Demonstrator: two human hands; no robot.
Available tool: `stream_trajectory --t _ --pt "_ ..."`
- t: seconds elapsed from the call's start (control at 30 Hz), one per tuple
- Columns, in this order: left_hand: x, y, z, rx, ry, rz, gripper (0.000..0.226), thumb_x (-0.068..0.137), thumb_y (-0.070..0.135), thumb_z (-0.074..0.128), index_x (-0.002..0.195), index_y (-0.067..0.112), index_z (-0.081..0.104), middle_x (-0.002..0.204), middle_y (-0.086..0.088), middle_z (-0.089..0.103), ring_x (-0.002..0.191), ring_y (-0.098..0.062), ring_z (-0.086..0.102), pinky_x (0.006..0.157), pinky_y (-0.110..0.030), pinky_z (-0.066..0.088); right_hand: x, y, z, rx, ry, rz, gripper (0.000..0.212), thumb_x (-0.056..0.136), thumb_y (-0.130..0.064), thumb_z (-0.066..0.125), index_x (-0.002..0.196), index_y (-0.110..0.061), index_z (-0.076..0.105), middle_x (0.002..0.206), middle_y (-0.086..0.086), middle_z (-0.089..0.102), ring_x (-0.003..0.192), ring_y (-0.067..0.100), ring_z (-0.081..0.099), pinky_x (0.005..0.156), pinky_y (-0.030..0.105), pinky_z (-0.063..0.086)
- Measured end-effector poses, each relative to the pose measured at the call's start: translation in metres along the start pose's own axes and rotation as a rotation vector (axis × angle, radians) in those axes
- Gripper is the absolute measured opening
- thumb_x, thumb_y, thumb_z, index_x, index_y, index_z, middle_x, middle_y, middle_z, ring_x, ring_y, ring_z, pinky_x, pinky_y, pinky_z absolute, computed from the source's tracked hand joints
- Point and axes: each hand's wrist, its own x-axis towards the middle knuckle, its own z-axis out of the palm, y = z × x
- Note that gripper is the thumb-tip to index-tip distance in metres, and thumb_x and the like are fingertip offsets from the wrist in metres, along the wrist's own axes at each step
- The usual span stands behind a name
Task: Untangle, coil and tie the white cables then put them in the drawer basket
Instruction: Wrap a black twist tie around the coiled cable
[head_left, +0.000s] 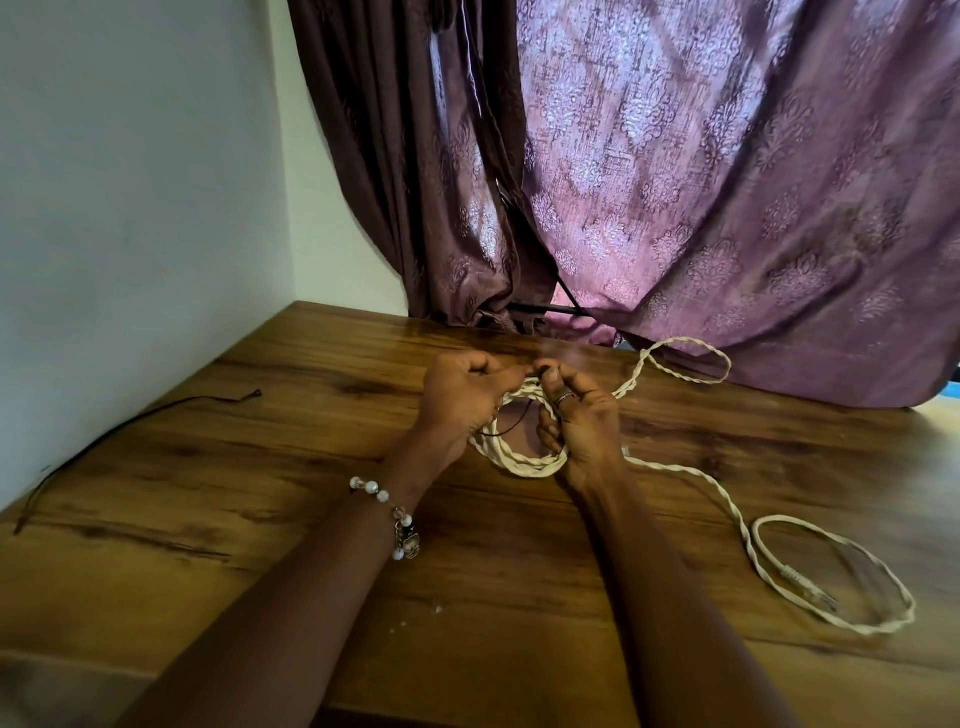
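Both hands (524, 410) pinch the coiled white cable (524, 460); apparently a dark tie (511, 426) crosses.

white cables (524, 460): cream-white, twisted-pair pattern along the full length, including the loop at the table's right edge. thin cord (511, 426) at the coil: black. table (291, 415): brown wood grain with dark streaks and knots. curtain (727, 182): mauve-purple with a pale damask floral pattern; left fold darker brown. wall (130, 182): plain white. bracelet (387, 501): white and clear beads. ring (565, 398): silver. thin wire (156, 413) near the table's left edge: dark.
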Motion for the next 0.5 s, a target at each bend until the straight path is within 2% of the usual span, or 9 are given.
stream_trajectory --t 0.1,0.2,0.3,0.33,0.43,0.5 --pt "-0.003 0.003 -0.004 0.026 -0.083 0.01 0.019 0.082 0.014 0.072 0.069 0.003 0.064 0.043 0.005 0.053 0.033 -0.006 0.04 0.036 -0.016 0.031 0.0 -0.002 -0.002 -0.013 -0.038 0.021 0.013 0.095 -0.013 0.055 0.094 -0.01 0.067 0.044 0.002 0.041 0.029 0.007 0.027 0.032 0.013 0.023" --pt "-0.004 0.006 -0.008 0.048 -0.187 0.042 0.017 0.084 0.017 0.071 0.07 0.009 0.065 0.053 -0.004 0.06 0.034 -0.008 0.046 0.034 -0.016 0.033 -0.002 -0.004 -0.003 -0.058 -0.113 0.026 0.013 0.095 -0.011 0.053 0.092 -0.008 0.065 0.04 -0.003 0.042 0.029 0.005 0.026 0.032 0.014 0.022" --pt "-0.004 0.004 -0.006 0.096 -0.196 0.101 0.011 0.085 0.017 0.07 0.08 0.009 0.064 0.056 -0.007 0.062 0.035 -0.01 0.051 0.035 -0.017 0.037 -0.003 -0.007 -0.003 -0.093 -0.135 0.018 0.011 0.093 -0.009 0.054 0.093 -0.008 0.065 0.041 -0.005 0.044 0.03 0.004 0.026 0.032 0.015 0.021" --pt "-0.004 0.004 -0.006 0.106 -0.19 0.127 0.013 0.085 0.017 0.07 0.088 0.009 0.06 0.057 -0.008 0.063 0.037 -0.013 0.053 0.035 -0.018 0.039 -0.003 -0.008 -0.003 -0.111 -0.128 0.014 0.011 0.093 -0.008 0.055 0.092 -0.008 0.066 0.041 -0.005 0.044 0.031 0.003 0.026 0.032 0.015 0.021" --pt "-0.004 0.005 -0.008 0.059 -0.259 0.179 0.043 0.085 0.018 0.07 0.119 0.021 0.044 0.062 -0.013 0.065 0.044 -0.027 0.059 0.04 -0.026 0.046 -0.004 -0.01 -0.004 -0.165 -0.111 0.003 0.015 0.094 -0.006 0.054 0.085 -0.007 0.066 0.041 -0.004 0.045 0.03 0.003 0.028 0.032 0.015 0.023" --pt "-0.004 0.007 -0.01 0.056 -0.349 0.205 0.049 0.086 0.016 0.068 0.128 0.03 0.046 0.06 -0.012 0.065 0.044 -0.028 0.06 0.04 -0.026 0.046 -0.007 -0.015 -0.002 -0.194 -0.115 0.006 0.015 0.094 -0.004 0.053 0.084 -0.005 0.064 0.039 -0.005 0.045 0.029 0.003 0.03 0.032 0.014 0.024"
